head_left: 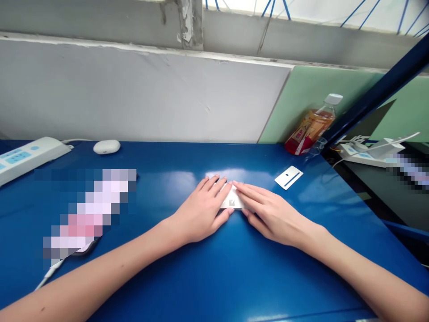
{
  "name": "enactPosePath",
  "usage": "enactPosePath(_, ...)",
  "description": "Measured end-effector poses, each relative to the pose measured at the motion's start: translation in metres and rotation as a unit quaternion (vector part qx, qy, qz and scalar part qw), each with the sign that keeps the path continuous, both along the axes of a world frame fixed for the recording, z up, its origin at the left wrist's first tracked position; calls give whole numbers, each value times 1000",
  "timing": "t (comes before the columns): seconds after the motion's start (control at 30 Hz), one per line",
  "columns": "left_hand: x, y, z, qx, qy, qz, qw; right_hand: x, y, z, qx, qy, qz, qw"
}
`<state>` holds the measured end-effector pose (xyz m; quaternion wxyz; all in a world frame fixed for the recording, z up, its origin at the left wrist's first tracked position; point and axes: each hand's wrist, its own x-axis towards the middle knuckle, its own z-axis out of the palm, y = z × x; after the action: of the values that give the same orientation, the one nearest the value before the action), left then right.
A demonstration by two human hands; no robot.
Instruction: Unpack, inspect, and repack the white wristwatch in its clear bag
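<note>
Left hand (206, 208) lies over white box (233, 197), fingers spread; right hand (268, 210) touching its right side, thumb apart from fingers; card (288, 177) farther right on table (214, 277).

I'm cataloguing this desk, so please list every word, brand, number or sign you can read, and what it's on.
No text can be read with certainty.
Bottle: label printing, too blurred to read.
White object between the left hand and right hand: a small grey mark, too small to make out.
White card: a dark bar and spot, no readable words.
</note>
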<state>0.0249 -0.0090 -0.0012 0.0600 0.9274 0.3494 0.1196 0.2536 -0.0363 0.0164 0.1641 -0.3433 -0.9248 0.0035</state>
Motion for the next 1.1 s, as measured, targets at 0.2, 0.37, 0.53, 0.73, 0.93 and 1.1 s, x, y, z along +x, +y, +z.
enactPosePath(0.2,-1,0,-1,6,12,-1,1000,-4,-7,-1,-48,21,-43,998)
enactPosePath(0.37,-2,0,-1,3,12,-1,1000,2,-15,2,-129,-30,-58,989)
enactPosePath(0.53,-2,0,0,-2,15,1,1000,1,-24,4,-181,-52,-74,979)
enactPosePath(0.73,-1,1,0,-3,18,3,1000,4,-20,9,-263,-24,-68,962)
enactPosePath(0.93,0,0,1,-6,24,4,1000,8,-18,11,-336,-20,-90,937)
enactPosePath(1.1,-1,1,0,-6,20,2,1000,-1,-16,2,-238,-7,-73,969)
